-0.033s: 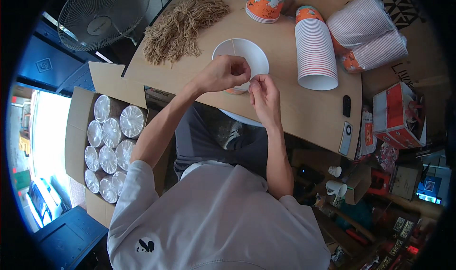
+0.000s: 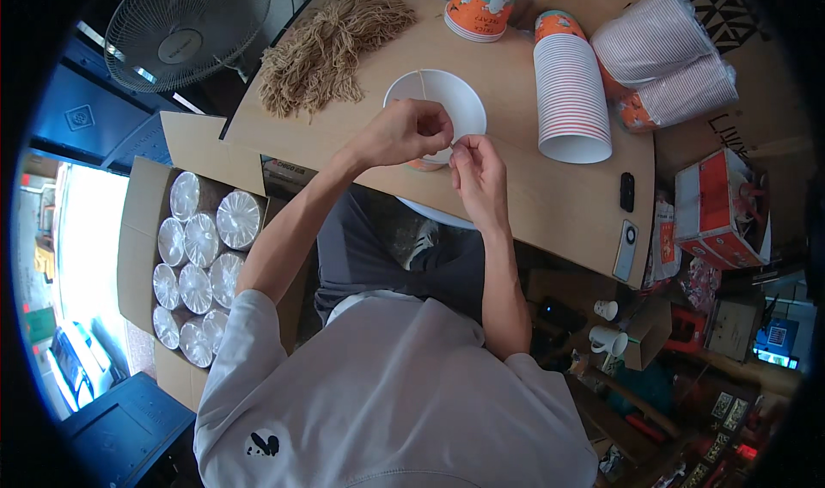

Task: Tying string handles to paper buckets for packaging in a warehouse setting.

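Observation:
A white-lined paper bucket with an orange outside stands on the near part of the table, its open mouth facing up. A thin tan string crosses its far rim and runs down behind my left hand. That hand is closed in a pinch over the bucket, at the string. My right hand pinches at the near right rim, fingertips close to the left ones. A tiny pale bit of string shows between the two hands. A heap of tan strings lies at the table's far left.
An upright orange bucket stack stands at the back. Nested paper buckets lie to the right, beside plastic-wrapped stacks. A black object and a phone-like device rest near the right edge. Left are a carton and fan.

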The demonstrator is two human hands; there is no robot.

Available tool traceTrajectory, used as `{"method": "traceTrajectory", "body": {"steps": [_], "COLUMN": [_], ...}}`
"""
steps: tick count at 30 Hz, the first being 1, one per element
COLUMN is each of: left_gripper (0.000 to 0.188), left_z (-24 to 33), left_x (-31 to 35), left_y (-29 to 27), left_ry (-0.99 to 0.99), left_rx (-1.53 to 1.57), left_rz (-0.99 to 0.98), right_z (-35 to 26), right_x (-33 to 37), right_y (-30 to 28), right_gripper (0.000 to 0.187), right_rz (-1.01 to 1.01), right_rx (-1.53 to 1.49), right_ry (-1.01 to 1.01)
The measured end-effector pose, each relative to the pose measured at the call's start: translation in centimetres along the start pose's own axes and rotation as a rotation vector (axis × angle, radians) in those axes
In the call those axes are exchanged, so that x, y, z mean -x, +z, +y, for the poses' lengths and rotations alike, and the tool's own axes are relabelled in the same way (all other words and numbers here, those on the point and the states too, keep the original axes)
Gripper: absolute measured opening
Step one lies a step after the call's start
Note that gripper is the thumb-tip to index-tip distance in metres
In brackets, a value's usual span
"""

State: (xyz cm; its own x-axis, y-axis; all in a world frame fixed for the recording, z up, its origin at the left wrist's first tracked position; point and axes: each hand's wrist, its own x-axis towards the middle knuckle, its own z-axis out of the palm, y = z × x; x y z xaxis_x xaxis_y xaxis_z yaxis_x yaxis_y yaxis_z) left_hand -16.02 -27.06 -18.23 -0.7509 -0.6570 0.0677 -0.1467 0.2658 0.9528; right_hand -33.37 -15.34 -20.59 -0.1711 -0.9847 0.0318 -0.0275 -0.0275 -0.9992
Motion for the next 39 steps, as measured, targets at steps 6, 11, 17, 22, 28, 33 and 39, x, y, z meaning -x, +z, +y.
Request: {"method": "traceTrajectory", "body": {"steps": [6,11,17,22,28,33,39], "left_gripper": [0.014,0.020,0.024,0.021,0.016,0.015,0.017], "left_z": [1.0,1.2,1.2,0.7,1.6,2.7,1.9], "left_x": [0.1,0.1,0.2,0.3,0.3,0.5,0.0], "left_y": [-0.2,-0.1,-0.4,-0.5,-0.3,0.5,0.4], "left_ry": [-0.101,-0.099,-0.082,-0.025,0.065,0.072,0.070], "left_rx": [0.065,0.109,0.099,0.055,-0.181,-0.257,-0.246], "left_rz": [-0.004,0.041,0.003,0.012,0.062,0.138,0.174], "right_z": [-0.1,-0.5,0.0,-0.6,0.1,-0.2,-1.5], "right_x": [0.1,0.1,0.0,0.2,0.1,0.0,-0.3], "right_y": [-0.1,0.0,0.0,0.3,0.0,-0.1,-0.6], "right_gripper": [0.013,0.014,0.014,0.013,0.011,0.008,0.019], "right_rz": [0.006,0.018,0.011,0.024,0.014,0.009,0.014], "right_rx": [-0.023,-0.054,-0.038,-0.093,-0.109,-0.009,-0.064], "right_ry": [0.004,-0.002,-0.052,-0.016,-0.043,-0.096,0.067]}}
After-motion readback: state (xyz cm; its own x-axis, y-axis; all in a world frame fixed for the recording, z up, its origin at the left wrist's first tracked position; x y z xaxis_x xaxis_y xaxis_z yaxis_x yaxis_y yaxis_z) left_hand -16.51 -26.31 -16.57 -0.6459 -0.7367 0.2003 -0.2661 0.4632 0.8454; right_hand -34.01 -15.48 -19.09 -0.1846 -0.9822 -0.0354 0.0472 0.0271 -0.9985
